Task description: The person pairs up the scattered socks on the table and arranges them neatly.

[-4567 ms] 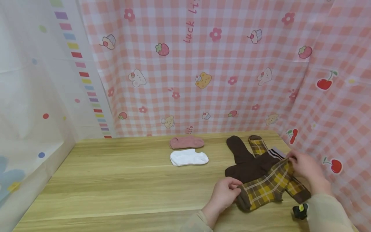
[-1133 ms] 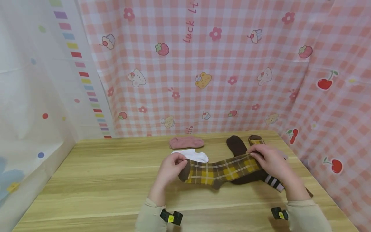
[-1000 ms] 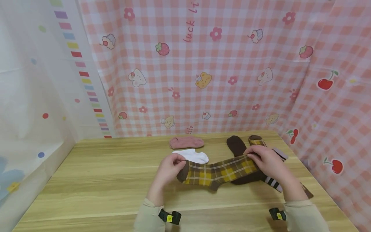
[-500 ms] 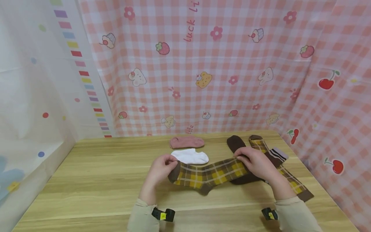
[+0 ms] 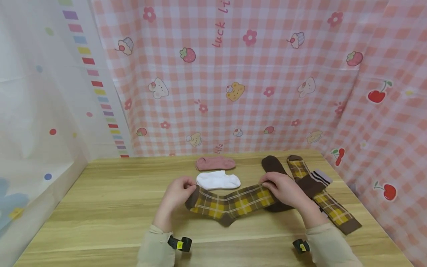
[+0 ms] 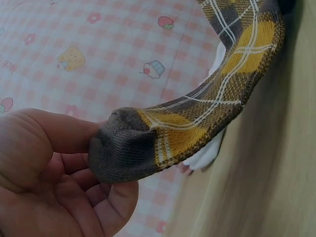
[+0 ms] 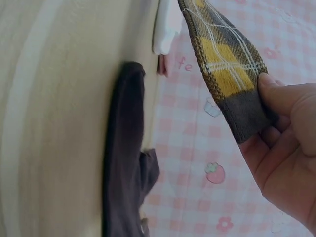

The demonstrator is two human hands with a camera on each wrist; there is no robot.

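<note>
Stretched between my two hands is a yellow and brown plaid sock [image 5: 233, 204], held up off the table. My left hand [image 5: 175, 194] pinches its dark toe, seen close in the left wrist view, where the sock [image 6: 182, 128] curves away to the upper right. With thumb and fingers my right hand [image 5: 283, 188] pinches the brown cuff; the right wrist view shows that hand [image 7: 291, 143] at the sock's end. Just behind the held sock lies a white ankle sock [image 5: 218, 180], with a pink ankle sock [image 5: 215, 163] behind it.
At the right of the wooden table [image 5: 116, 215], dark brown socks [image 5: 273, 165] with striped cuffs lie crossed over a second plaid sock [image 5: 335, 211]. A pink checked curtain [image 5: 207, 74] hangs along the back and right; a white curtain [image 5: 30, 111] hangs at the left.
Both hands have lifted the plaid sock off the pile at the right and carried it left to the table's middle. The second plaid sock beneath shows more fully.
</note>
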